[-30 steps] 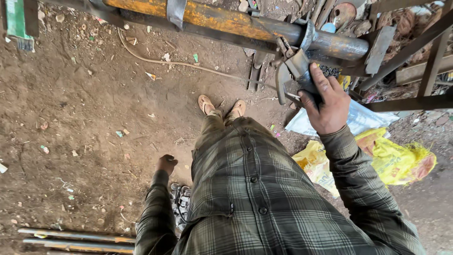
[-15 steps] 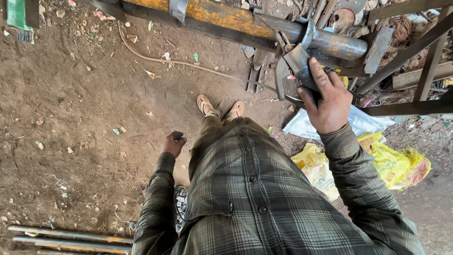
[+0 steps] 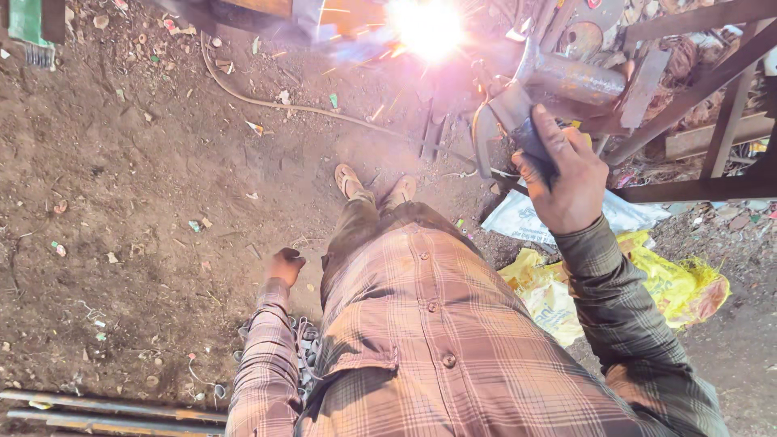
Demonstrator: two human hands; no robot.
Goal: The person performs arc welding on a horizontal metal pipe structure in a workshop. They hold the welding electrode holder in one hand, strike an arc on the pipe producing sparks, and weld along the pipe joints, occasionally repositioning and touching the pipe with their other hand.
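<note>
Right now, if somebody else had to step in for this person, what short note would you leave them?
Right hand: gripping a dark-handled tool raised against the grey metal pipe.
Left hand: hanging loose at the side, closed, seemingly holding nothing.
A bright flare with sparks burns on the orange beam, just left of the pipe.
Done: work at the pipe is under way, sparks flying.
Left: cannot tell how far along it is; the glare hides that spot.
Yellow bag lies by the right side; rods lie behind on the dirt.

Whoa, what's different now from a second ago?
A bright white flash with sparks has burst out at the yellow beam, tinting everything pink. The left hand has lifted off the dirt ground. The right hand still grips the grey tool; the feet haven't moved.
</note>
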